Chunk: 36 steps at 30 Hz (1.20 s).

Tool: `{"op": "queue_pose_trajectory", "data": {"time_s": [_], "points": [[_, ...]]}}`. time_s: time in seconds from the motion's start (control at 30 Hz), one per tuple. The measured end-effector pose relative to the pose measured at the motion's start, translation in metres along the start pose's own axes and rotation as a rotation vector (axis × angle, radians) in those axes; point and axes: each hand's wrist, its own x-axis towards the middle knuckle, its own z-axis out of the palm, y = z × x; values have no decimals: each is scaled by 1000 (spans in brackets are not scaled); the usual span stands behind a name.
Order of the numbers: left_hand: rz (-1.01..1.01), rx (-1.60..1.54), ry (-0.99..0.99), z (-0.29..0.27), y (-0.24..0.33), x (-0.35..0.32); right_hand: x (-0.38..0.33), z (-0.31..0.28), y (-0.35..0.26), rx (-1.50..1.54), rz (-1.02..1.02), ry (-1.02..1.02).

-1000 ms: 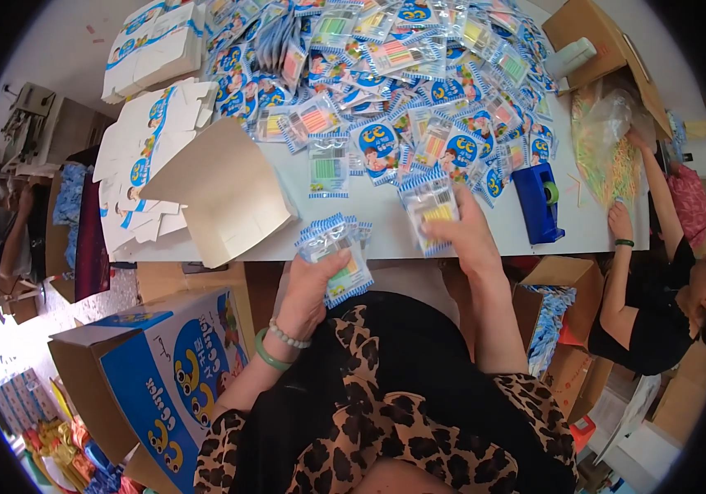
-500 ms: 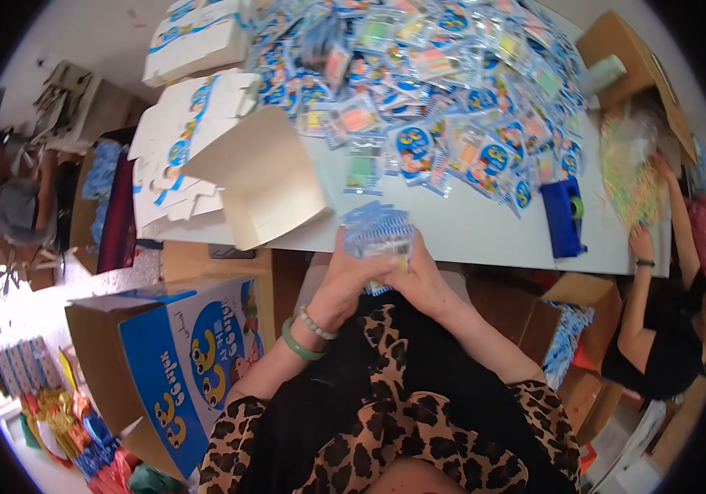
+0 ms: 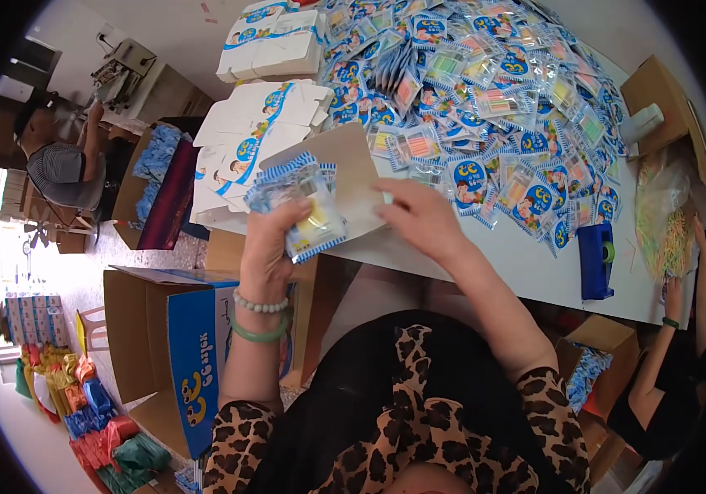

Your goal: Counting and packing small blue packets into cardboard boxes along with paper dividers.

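Observation:
My left hand [image 3: 269, 239] grips a stack of small clear-and-blue packets [image 3: 320, 218], thumb on top and the packets fanned out. The stack is over the near left part of an open cardboard box [image 3: 361, 173], whose plain greyish inside faces up. At the box's right edge is my right hand [image 3: 427, 221], with thumb and forefinger apart; whether they touch the box wall is hard to tell. Beyond it spreads a large heap of similar packets [image 3: 468, 181], with coloured pieces showing through.
Flat white cartons [image 3: 237, 132] lie stacked left on the white table [image 3: 526, 267]. A blue tape dispenser [image 3: 595, 262] stands near the right edge. A large open carton [image 3: 192, 346] is below left, and a smaller carton [image 3: 604, 333] below right. Other people work at both sides.
My hands have parted from above my lap. The left moved up and left with the packets, over the box; the right went to the box's right edge. The view shifted leftward.

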Motion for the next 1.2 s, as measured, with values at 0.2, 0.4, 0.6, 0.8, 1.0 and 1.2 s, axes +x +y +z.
{"op": "queue_pose_trajectory", "data": {"time_s": [0.2, 0.4, 0.6, 0.8, 1.0, 1.2], "points": [[23, 328, 139, -6, -28, 38, 2, 36, 23, -569, -402, 72], [125, 924, 186, -18, -48, 69, -3, 40, 23, -614, -538, 182], [75, 1342, 326, -30, -77, 79, -5, 48, 25, -582, -551, 134], [-154, 721, 126, -24, -61, 64, -13, 49, 32, -585, -554, 184], [79, 904, 454, -38, -87, 63, -14, 59, 32, -556, -575, 197], [114, 679, 113, -42, -50, 47, -12, 46, 33, -508, -544, 118]]}}
